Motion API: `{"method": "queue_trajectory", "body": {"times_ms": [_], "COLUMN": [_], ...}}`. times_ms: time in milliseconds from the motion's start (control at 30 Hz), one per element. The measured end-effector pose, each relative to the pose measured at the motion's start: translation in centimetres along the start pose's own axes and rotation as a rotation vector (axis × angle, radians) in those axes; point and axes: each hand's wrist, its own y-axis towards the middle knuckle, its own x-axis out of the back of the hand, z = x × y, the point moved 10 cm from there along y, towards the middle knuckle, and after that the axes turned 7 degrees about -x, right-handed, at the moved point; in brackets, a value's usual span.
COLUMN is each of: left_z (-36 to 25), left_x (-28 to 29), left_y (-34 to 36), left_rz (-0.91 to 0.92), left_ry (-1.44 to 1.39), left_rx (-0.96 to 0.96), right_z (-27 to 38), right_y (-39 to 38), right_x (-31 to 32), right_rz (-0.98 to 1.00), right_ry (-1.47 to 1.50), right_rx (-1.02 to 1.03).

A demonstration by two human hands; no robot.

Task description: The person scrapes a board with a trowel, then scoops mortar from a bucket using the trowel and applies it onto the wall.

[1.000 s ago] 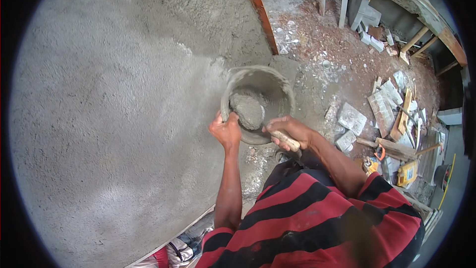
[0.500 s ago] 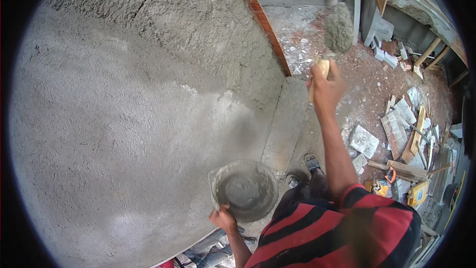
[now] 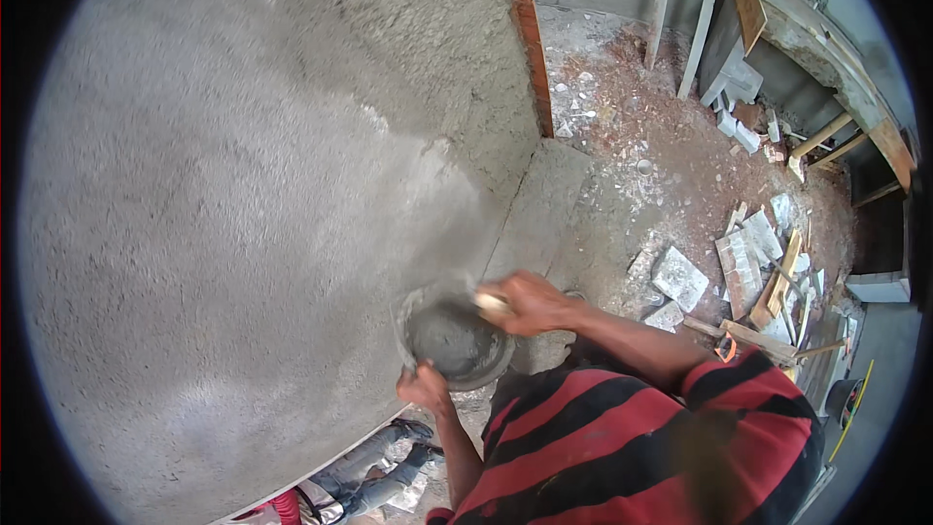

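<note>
My left hand (image 3: pixel 425 387) is closed on the near rim of a round, mortar-smeared bucket (image 3: pixel 493 375), which is tilted toward me. Wet grey mortar (image 3: pixel 449 335) lies inside it. Above the bucket's right side, my right hand (image 3: pixel 530 303) grips the pale wooden handle of a trowel (image 3: pixel 492 302). Motion smears the trowel's blade, so how far it reaches into the bucket cannot be made out. To the left rises a wide wall (image 3: pixel 243 233) coated in grey plaster, smoother low down and rougher in its upper part (image 3: pixel 428 49).
An orange-red brick edge (image 3: pixel 525 39) ends the wall. On the right, broken slabs (image 3: pixel 680 275) and wood scraps (image 3: pixel 777 282) litter the dirt floor (image 3: pixel 661 156). A propped concrete counter (image 3: pixel 816 29) stands farther back. What look like trousered legs (image 3: pixel 379 476) show at lower left.
My right hand has swung down and left with the trowel, from out over the floor to the bucket. Mortar covered the raised blade before. The view has shifted; my left hand keeps the bucket rim.
</note>
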Motion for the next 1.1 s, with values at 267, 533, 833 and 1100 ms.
{"method": "queue_trajectory", "body": {"times_ms": [267,533,833,1100], "left_z": [-11.7,-15.4,-15.6,-16.2], "left_x": [-5.7,-3.5,0.5,3.1], "left_y": [2.7,7.2,9.9,9.4], "left_rz": [0.35,0.593,0.577,0.536], "left_ry": [-0.346,-0.567,-0.594,-0.707], "left_rx": [-0.628,-0.754,-0.845,-0.973], "right_z": [-4.2,2.0,6.9,6.1], "right_y": [-3.2,-2.9,-2.7,-3.3], "right_x": [-13.9,-10.0,-11.0,-10.9], "right_rz": [0.163,-0.089,-0.151,-0.283], "right_ry": [-0.663,-0.752,-0.553,-0.285], "right_rx": [-0.279,-0.393,-0.476,-0.462]}}
